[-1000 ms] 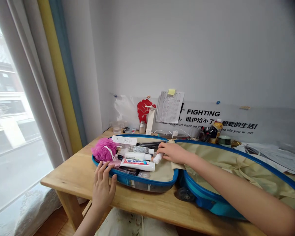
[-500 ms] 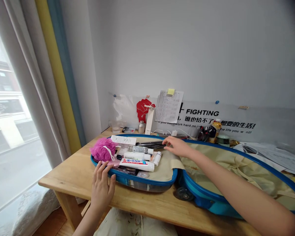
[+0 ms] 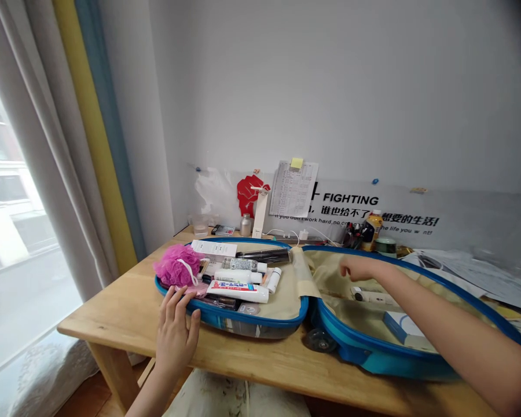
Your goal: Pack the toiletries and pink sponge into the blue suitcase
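"What's the right grip point(image 3: 359, 267) doing?"

"Half-curled and empty, hanging over a white tube point(image 3: 370, 297) inside the blue suitcase point(image 3: 375, 354), which lies open on the desk point(image 3: 113, 324)."

"And the left grip point(image 3: 176, 339)?"

"Open, fingers spread on the suitcase's near rim, beside a pink bath puff point(image 3: 176, 266), holding nothing."

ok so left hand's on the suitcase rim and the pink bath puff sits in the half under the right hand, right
The pink bath puff sits in the suitcase half by the left hand, not under the right hand, as the head view shows.
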Demonstrator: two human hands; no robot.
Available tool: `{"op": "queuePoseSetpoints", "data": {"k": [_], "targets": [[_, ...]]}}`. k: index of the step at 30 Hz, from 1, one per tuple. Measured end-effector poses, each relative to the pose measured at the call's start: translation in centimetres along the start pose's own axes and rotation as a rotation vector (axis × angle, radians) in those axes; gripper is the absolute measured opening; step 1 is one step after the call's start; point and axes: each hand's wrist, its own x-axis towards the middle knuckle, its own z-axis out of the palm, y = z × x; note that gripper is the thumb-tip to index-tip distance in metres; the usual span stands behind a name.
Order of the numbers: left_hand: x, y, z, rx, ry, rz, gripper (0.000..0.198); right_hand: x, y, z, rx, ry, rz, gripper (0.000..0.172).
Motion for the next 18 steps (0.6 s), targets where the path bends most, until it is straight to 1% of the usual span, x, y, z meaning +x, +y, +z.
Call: {"op": "queuePoseSetpoints", "data": {"k": [2, 4, 8, 12, 15, 17, 18], "targets": [[0.0, 0.0, 0.0, 0.002, -0.003, -0.001, 0.034, 0.2, 1.9, 1.6, -0.006, -0.044, 0.081, 0.033], [0.0, 0.0, 0.0, -0.001, -0.003, 0.000, 0.034, 0.3, 3.2, 3.1, -0.004, -0.058, 0.136, 0.035], [0.1, -0.1, -0.1, -0.004, -0.001, 0.001, 0.034, 1.0, 4.5, 4.9, -0.002, -0.038, 0.193, 0.036], [0.1, -0.1, -0.1, -0.007, 0.001, 0.004, 0.034, 1.6, 5.0, 5.5, -0.017, -0.013, 0.190, 0.033], [0.1, -0.2, 0.0, -0.008, 0.002, 0.004, 0.034, 1.3, 5.0, 5.6, -0.046, 0.024, 0.161, 0.029], [0.0, -0.2, 0.1, -0.006, 0.002, 0.004, 0.033, 0.8, 4.8, 5.5, -0.067, 0.097, 0.131, 0.027], [0.0, -0.2, 0.1, -0.005, 0.002, 0.005, 0.033, 0.5, 4.7, 5.4, -0.078, 0.155, 0.113, 0.026]]}}
